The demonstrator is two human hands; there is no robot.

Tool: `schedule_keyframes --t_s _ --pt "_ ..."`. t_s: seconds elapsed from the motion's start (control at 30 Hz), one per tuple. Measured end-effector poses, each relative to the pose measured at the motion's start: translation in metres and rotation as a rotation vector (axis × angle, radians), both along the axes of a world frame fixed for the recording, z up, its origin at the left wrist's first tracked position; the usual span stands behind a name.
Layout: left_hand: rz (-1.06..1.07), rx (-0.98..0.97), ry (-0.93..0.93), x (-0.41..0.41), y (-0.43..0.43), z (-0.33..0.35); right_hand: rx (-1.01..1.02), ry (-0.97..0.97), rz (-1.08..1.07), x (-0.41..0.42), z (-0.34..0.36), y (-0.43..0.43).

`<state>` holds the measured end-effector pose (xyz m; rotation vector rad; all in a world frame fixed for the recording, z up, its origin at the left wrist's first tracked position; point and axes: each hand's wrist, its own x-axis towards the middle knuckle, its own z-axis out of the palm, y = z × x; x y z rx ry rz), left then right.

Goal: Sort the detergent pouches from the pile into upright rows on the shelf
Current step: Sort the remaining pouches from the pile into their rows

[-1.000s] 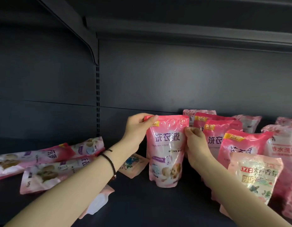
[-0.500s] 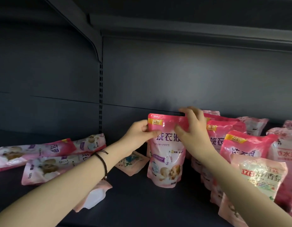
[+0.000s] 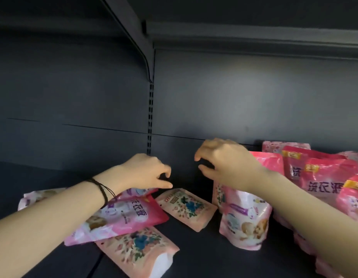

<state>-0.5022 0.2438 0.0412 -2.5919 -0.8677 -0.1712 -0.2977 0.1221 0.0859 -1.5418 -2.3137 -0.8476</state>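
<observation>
The left hand and right hand hover empty, fingers loosely curled, and the flat floral pouch lies on the shelf just below between them, long axis far-left to near-right, nearer the left hand.

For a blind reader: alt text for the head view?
Two empty hands reach over a dark metal shelf: the left hand above flat-lying pink plastic pouches, the right hand above an upright pink detergent pouch beside standing rows.

Right forearm hides upright pouch top; rightmost pouches cut by edge.
</observation>
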Motion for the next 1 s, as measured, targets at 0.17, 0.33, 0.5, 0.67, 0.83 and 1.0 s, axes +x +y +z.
schedule_keyframes --t_s 0.17,0.33,0.5,0.67,0.83,1.0 --pt "-0.07 0.062 0.064 -0.008 0.042 -0.02 -0.298 -0.218 -0.231 -0.032 -0.015 0.055" --pt "-0.11 -0.131 0.005 0.004 0.067 -0.039 -0.629 -0.152 -0.459 -0.035 -0.042 0.11" --pt "-0.102 -0.293 -0.028 0.009 0.085 -0.055 -0.81 0.093 -0.563 -0.028 -0.081 0.142" --pt "-0.095 -0.434 -0.159 0.006 0.093 -0.058 -0.743 0.393 -0.553 -0.027 -0.102 0.156" --pt "-0.047 -0.629 -0.45 0.004 0.098 -0.053 -0.602 0.686 -0.484 -0.027 -0.087 0.156" --pt "0.047 -0.808 -0.792 0.007 0.094 -0.048 -0.359 0.924 -0.42 -0.026 -0.063 0.145"
